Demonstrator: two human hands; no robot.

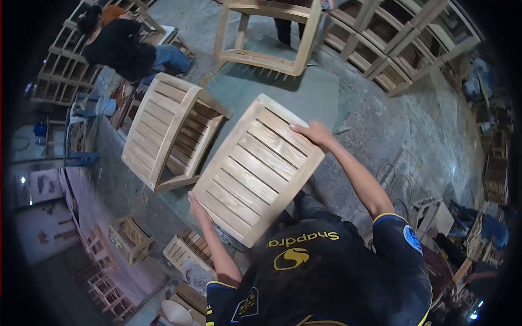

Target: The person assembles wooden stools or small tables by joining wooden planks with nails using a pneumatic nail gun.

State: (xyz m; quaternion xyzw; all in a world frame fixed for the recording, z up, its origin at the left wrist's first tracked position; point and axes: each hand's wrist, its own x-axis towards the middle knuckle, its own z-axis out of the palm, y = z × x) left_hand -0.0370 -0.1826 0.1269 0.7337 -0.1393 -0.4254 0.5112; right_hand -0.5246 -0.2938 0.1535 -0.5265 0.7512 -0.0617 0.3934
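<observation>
A pale wooden slatted stool (253,168) is held tilted in front of my body, its top facing up toward me. My right hand (315,134) grips the frame at the far right edge, thumb lying over the top. At the near left corner, my left hand (200,209) holds the edge, fingers mostly hidden underneath. Just left of it, a second slatted wooden stool (157,127) lies on its side on a greenish mat (321,98), its open underside facing right. The lower part of the held stool is out of sight.
Another person holds an open wooden frame (266,60) at the top. A seated person in black (119,49) works at the upper left. Stacked wooden frames (391,46) stand upper right. Smaller slatted pieces (187,250) and a crate-like stool (130,239) sit lower left. Cables (386,176) lie at right.
</observation>
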